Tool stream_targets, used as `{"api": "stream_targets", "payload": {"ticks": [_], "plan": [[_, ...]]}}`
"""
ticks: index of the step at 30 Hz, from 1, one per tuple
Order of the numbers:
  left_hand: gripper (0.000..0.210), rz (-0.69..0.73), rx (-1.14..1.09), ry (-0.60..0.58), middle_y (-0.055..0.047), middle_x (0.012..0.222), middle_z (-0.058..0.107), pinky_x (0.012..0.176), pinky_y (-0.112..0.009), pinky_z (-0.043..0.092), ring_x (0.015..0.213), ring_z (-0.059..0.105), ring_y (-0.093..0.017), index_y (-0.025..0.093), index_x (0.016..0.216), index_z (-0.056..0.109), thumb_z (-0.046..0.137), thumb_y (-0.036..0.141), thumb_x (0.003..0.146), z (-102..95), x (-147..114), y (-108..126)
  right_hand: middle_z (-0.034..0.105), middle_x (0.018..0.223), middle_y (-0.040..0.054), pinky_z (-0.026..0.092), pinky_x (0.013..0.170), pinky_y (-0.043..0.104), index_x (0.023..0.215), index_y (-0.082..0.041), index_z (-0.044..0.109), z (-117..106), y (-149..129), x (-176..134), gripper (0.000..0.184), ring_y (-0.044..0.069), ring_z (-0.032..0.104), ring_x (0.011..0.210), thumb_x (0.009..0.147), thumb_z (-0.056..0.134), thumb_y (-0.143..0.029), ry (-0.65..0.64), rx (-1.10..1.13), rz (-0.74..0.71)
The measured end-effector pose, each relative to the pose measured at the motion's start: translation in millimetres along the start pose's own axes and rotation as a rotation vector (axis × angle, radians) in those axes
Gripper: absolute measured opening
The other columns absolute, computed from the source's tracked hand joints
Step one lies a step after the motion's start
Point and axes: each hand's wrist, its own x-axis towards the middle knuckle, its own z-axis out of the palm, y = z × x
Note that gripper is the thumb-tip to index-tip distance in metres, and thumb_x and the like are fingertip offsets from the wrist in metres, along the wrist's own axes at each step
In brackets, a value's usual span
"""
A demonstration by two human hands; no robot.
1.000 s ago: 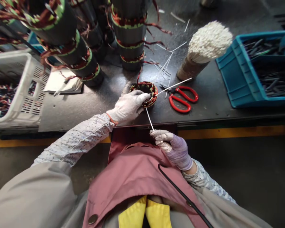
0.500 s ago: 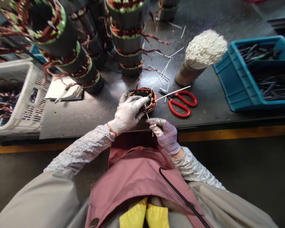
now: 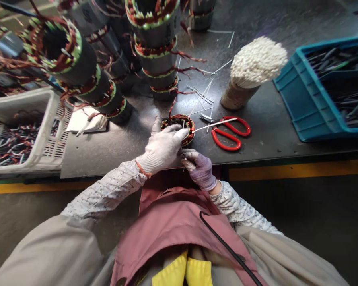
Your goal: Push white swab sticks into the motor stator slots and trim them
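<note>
A small wound motor stator (image 3: 192, 124), with red-brown windings and a light-green rim, sits on the bench in front of me. My left hand (image 3: 165, 145), in a white knit glove, holds it from the left with fingers over the top and partly in the bore. Close by the stator's near edge, my right hand (image 3: 197, 165) in a purple-and-white glove pinches a white cord, mostly hidden by the fingers. Another white cord (image 3: 209, 126) sticks out rightward from the rim, across red-handled scissors (image 3: 226, 143) lying on the bench.
Stacked stators (image 3: 159, 49) stand behind and left. A thick bundle of white cords (image 3: 258, 59) stands upright to the right. Loose cords (image 3: 204, 95) lie behind the scissors. A blue bin (image 3: 295, 95) is far right; a white crate (image 3: 47, 131) and white pad (image 3: 88, 120) lie left.
My right hand has moved slightly up and left, closer to the stator. The cord length between it and the stator no longer shows. My left fingers have shifted over the rim.
</note>
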Motion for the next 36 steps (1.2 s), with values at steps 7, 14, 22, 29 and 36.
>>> {"api": "stream_targets", "payload": {"ticks": [7, 14, 22, 29, 36], "plan": [[0.031, 0.046, -0.008, 0.158, -0.002, 0.112, 0.074, 0.118, -0.061, 0.012, 0.121, 0.059, -0.024, 0.032, 0.114, 0.070, 0.048, 0.021, 0.094, 12.8, -21.9, -13.3, 0.075, 0.097, 0.0051, 0.060, 0.083, 0.025, 0.097, -0.022, 0.066, -3.4, -0.7, -2.2, 0.012, 0.014, 0.072, 0.093, 0.088, 0.063, -0.015, 0.017, 0.006, 0.017], [0.033, -0.081, 0.141, 0.131, -0.007, 0.142, 0.055, 0.114, -0.060, 0.021, 0.138, 0.039, -0.033, 0.028, 0.114, 0.069, 0.059, 0.047, 0.088, -26.5, -34.7, -3.6, 0.075, 0.098, 0.0050, 0.060, 0.084, 0.026, 0.095, -0.022, 0.065, -1.8, -1.5, 1.5, 0.011, 0.014, 0.072, 0.094, 0.088, 0.062, -0.015, -0.016, 0.035, 0.019], [0.044, -0.113, 0.356, -0.219, -0.013, 0.115, 0.069, 0.096, -0.048, 0.041, 0.110, 0.057, -0.032, 0.020, 0.127, 0.060, 0.062, 0.041, 0.087, -24.5, 2.8, 26.4, 0.075, 0.096, 0.0044, 0.060, 0.084, 0.027, 0.099, -0.022, 0.068, 1.5, 2.1, 2.1, 0.013, 0.016, 0.072, 0.091, 0.088, 0.062, -0.018, -0.045, 0.034, 0.065], [0.022, -0.034, 0.239, -0.157, -0.007, 0.094, 0.072, 0.089, -0.046, 0.046, 0.099, 0.061, -0.028, 0.028, 0.099, 0.075, 0.064, 0.025, 0.081, -14.1, 6.9, 8.3, 0.075, 0.097, 0.0059, 0.059, 0.085, 0.029, 0.097, -0.021, 0.069, -3.6, 4.1, 3.7, 0.011, 0.017, 0.072, 0.092, 0.088, 0.061, -0.021, -0.078, 0.014, 0.066], [0.019, -0.078, 0.128, 0.165, -0.003, 0.115, 0.072, 0.109, -0.064, 0.026, 0.126, 0.053, -0.031, 0.034, 0.100, 0.074, 0.059, 0.028, 0.091, 12.4, -28.6, -10.1, 0.075, 0.096, 0.0045, 0.059, 0.083, 0.027, 0.096, -0.022, 0.067, 0.8, -5.8, 3.8, 0.009, 0.015, 0.072, 0.093, 0.090, 0.061, -0.020, -0.060, -0.010, -0.023]]}}
